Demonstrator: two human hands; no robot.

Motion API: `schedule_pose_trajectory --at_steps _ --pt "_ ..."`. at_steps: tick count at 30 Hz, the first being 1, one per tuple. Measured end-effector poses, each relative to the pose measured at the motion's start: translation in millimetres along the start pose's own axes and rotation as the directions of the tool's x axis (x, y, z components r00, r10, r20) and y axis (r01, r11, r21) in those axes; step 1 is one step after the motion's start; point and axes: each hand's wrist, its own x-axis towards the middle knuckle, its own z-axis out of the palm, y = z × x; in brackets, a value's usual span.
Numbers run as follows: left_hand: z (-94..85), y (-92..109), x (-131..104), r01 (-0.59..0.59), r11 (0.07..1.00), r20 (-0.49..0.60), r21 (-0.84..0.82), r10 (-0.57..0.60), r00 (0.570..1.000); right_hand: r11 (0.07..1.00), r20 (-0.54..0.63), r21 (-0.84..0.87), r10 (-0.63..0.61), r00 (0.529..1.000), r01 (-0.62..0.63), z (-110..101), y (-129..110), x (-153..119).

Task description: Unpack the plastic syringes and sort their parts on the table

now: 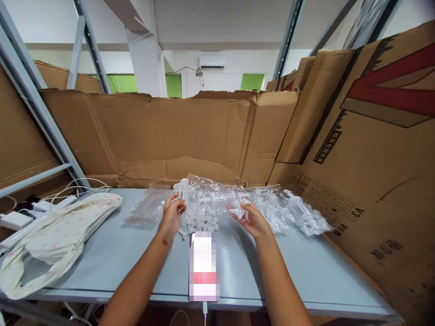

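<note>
My left hand (172, 212) has its fingers curled round a clear plastic syringe (184, 186), held upright with its wide white end at the top. My right hand (252, 219) is half cupped around several small white plastic pieces (239, 209), whose exact kind I cannot make out. Between the hands, a clear syringe with printed marks (222, 197) lies sideways by a crumpled clear bag (210, 184). Below it, a heap of small white plastic fittings (199, 221) is spread on the grey tabletop (149, 265).
Bagged syringes (302, 213) lie at the right, and a flat clear bag (144, 209) is left of my left hand. A phone (204, 267) with a cable is in front of me. A white cloth bag (64, 226) rests at the left. Cardboard walls (183, 131) enclose the table.
</note>
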Motion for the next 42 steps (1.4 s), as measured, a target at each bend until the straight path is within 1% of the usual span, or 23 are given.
schedule_pose_trajectory --at_steps 2,3,5,6,8,9,11,12,13,14,15,16,19,20,22,25,29,30,32,35,38,40,42 --pt "-1.3 -1.0 2.4 0.219 0.971 -0.003 -0.098 -0.22 0.975 1.0 0.006 -0.005 -0.005 1.0 0.005 -1.9 0.4 1.1" --pt "-1.6 -2.5 3.5 0.285 0.952 0.001 -0.11 -0.286 0.958 1.0 0.008 -0.006 -0.01 1.0 0.01 -2.9 0.5 1.7" --pt "-1.9 -6.0 5.0 0.292 0.955 0.005 -0.055 -0.292 0.956 1.0 0.01 -0.005 -0.019 1.0 0.019 -4.7 0.1 2.6" --pt "-1.9 -7.3 5.4 0.223 0.975 0.0 0.007 -0.223 0.975 1.0 0.009 -0.005 -0.019 1.0 0.019 -5.4 -0.2 2.7" --pt "-2.6 -7.1 4.6 -0.058 0.98 -0.031 0.188 0.065 0.997 1.0 0.002 -0.005 -0.019 1.0 0.019 -6.5 -1.0 2.6" --pt "-3.3 -5.4 3.4 -0.236 0.924 -0.028 0.301 0.256 0.966 1.0 -0.005 -0.005 -0.02 1.0 0.02 -6.8 -1.4 2.5" --pt "-5.2 0.1 -0.6 -0.527 0.693 0.071 0.492 0.571 0.818 1.0 -0.015 -0.009 -0.026 1.0 0.026 -7.2 -1.8 2.1" --pt "-6.0 3.1 -3.0 -0.619 0.571 0.158 0.539 0.653 0.741 1.0 -0.018 -0.012 -0.028 0.999 0.028 -7.3 -1.8 1.9" --pt "-6.5 5.6 -5.3 -0.681 0.48 0.252 0.552 0.682 0.686 0.999 -0.02 -0.016 -0.028 0.999 0.027 -7.2 -1.8 1.9" --pt "-6.5 7.3 -7.1 -0.719 0.435 0.336 0.543 0.672 0.66 0.999 -0.018 -0.023 -0.024 1.0 0.023 -7.1 -1.6 1.9" --pt "-6.2 8.0 -8.2 -0.73 0.435 0.392 0.526 0.638 0.663 0.999 -0.012 -0.032 -0.017 1.0 0.016 -6.8 -1.3 2.0" --pt "-5.8 7.7 -8.1 -0.715 0.473 0.415 0.515 0.592 0.691 0.999 -0.006 -0.043 -0.01 1.0 0.009 -6.5 -1.1 2.1" --pt "-7.1 4.0 -1.1 -0.545 0.642 0.331 0.538 0.434 0.838 0.998 0.007 -0.069 -0.002 1.0 0.002 -5.6 -0.9 2.3" --pt "-9.2 2.8 2.9 -0.487 0.667 0.298 0.564 0.386 0.873 0.997 0.008 -0.072 -0.003 1.0 0.004 -5.4 -1.0 2.2" --pt "-15.5 1.9 11.1 -0.42 0.654 0.284 0.629 0.31 0.908 0.997 0.007 -0.074 -0.006 1.0 0.007 -5.3 -1.5 1.9" --pt "-24.6 4.4 17.8 -0.437 0.548 0.353 0.713 0.259 0.899 0.997 0.019 -0.074 -0.003 1.0 0.005 -5.8 -2.1 1.3" --pt "-25.8 10.5 13.2 -0.543 0.308 0.427 0.781 0.372 0.824 0.996 0.038 -0.091 0.012 0.999 -0.009 -5.6 -2.1 0.5" --pt "-24.5 11.5 11.2 -0.549 0.284 0.431 0.786 0.387 0.815 0.995 0.04 -0.097 0.015 0.999 -0.011 -5.1 -2.0 0.2" --pt "-21.6 12.4 7.7 -0.55 0.337 0.433 0.764 0.363 0.825 0.994 0.042 -0.108 0.016 0.999 -0.011 -3.6 -1.9 -0.5" --pt "-17.7 11.9 5.2 -0.507 0.53 0.455 0.68 0.238 0.858 0.992 0.041 -0.127 0.011 0.999 -0.005 -1.1 -2.4 -2.2" --pt "-15.7 13.8 4.5 -0.397 0.702 0.472 0.591 0.098 0.876 0.989 0.048 -0.146 0.013 0.999 -0.006 0.5 -3.4 -4.5" --pt "-16.6 17.5 4.5 -0.302 0.794 0.495 0.527 0.002 0.869 0.988 0.05 -0.154 0.015 0.999 -0.007 1.0 -4.2 -6.2" --pt "-19.5 21.9 4.9 -0.195 0.861 0.546 0.47 -0.11 0.83 0.986 0.052 -0.164 0.02 0.998 -0.011 1.7 -4.9 -8.0"
